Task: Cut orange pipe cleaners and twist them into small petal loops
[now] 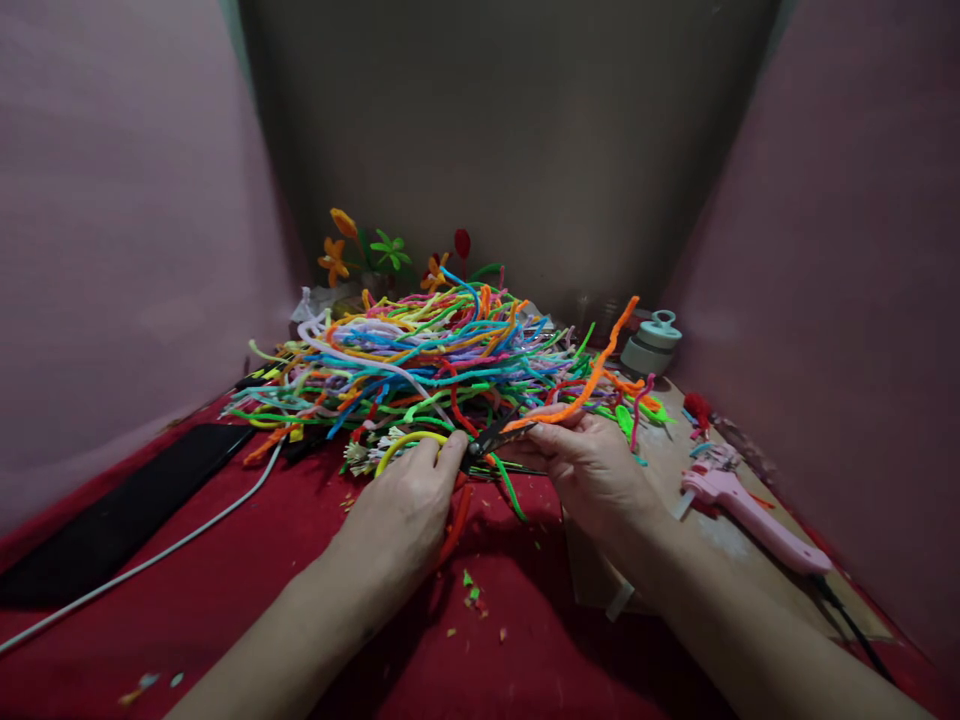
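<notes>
Here, left hand (405,510) fingers clasp scissors (491,440) (blades parted); right hand (592,465) fingers pinch orange pipe cleaner (592,380).

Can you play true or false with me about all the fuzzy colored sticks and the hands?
1. The right hand holds an orange fuzzy stick. True.
2. The cloth under the hands is blue. False: it is red.
3. A pink glue gun lies right of the hands. True.
4. The left hand is empty. False: it holds a yellow fuzzy stick.
5. Little flowers stand behind the pile. True.
</notes>
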`<state>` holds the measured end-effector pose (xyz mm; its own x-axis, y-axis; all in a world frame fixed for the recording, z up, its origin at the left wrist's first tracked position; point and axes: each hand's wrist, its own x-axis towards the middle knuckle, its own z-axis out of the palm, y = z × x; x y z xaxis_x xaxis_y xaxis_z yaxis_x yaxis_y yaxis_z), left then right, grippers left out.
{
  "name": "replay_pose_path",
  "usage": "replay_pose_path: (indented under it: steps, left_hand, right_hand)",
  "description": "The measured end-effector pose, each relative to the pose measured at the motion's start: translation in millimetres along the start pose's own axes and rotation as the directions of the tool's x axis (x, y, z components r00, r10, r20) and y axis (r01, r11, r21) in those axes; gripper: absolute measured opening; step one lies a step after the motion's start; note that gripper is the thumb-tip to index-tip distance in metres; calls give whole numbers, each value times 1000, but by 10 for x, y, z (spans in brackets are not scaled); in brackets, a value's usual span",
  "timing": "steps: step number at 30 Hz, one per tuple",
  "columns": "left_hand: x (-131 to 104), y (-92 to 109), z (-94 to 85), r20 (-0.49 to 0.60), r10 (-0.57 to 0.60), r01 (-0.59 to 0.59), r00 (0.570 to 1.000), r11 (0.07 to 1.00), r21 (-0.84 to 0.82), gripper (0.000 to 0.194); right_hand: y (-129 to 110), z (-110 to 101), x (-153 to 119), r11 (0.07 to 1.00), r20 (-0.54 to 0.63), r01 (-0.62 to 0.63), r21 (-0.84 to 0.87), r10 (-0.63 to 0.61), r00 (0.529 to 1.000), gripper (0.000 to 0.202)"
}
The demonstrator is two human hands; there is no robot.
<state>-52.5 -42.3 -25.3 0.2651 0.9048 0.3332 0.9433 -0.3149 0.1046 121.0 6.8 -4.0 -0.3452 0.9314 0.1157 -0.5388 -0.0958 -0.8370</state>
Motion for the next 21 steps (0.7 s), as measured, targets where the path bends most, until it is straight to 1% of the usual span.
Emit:
replay_pose_path:
  steps: [3, 7, 14, 21]
  left_hand:
    - [-1, -3, -3, 4, 4, -4, 1000, 1000, 7, 46]
    - [-7, 11, -21, 17, -2, 1, 1000, 998, 59, 46]
    - [-3, 53, -79, 54, -31, 24, 998, 992, 125, 46]
    - [-12, 68, -108, 54, -46, 37, 997, 985, 167, 43]
  right_hand:
    - [12, -23, 12, 1000, 14, -6, 4, 6, 1000, 8]
    - [16, -38, 19, 1000, 23, -13, 4, 13, 1000, 8]
    - [4, -16, 20, 1000, 7, -19, 9, 19, 1000, 6]
    - [-2, -10, 18, 999, 11, -23, 22, 23, 1000, 7]
